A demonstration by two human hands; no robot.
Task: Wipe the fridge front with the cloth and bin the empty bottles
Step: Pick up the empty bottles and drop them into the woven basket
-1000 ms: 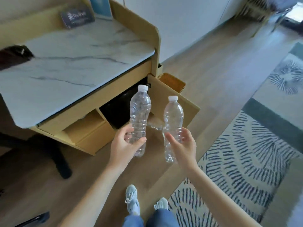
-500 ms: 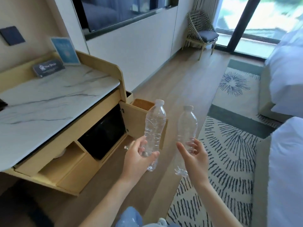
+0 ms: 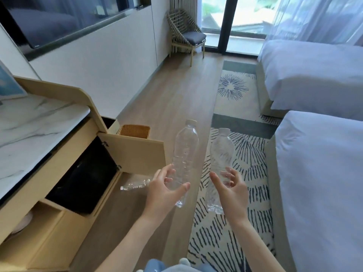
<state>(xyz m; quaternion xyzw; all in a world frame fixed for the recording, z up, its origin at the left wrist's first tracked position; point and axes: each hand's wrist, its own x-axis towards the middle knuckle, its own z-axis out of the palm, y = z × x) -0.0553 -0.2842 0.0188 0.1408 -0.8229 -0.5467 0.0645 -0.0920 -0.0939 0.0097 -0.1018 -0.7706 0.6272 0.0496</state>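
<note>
My left hand (image 3: 164, 190) grips a clear empty plastic bottle (image 3: 184, 152) with a white cap, held upright. My right hand (image 3: 232, 190) grips a second clear empty bottle (image 3: 221, 152), also upright, just to the right of the first. A third empty bottle (image 3: 135, 185) lies on its side on the wooden floor below the open cabinet door (image 3: 137, 154). The black fridge front (image 3: 84, 181) sits inside the wooden cabinet at the left. A woven wicker bin (image 3: 135, 131) stands on the floor behind the open door. No cloth is in view.
The marble-topped cabinet (image 3: 33, 124) fills the left side. Two white beds (image 3: 318, 173) stand on the right, with a patterned rug (image 3: 231, 222) between them and the wooden floor strip. A wicker chair (image 3: 186, 34) stands by the glass door at the far end.
My head has lifted and turned right, bringing the beds and window into view. Both hands have kept their bottles and moved slightly away from the cabinet.
</note>
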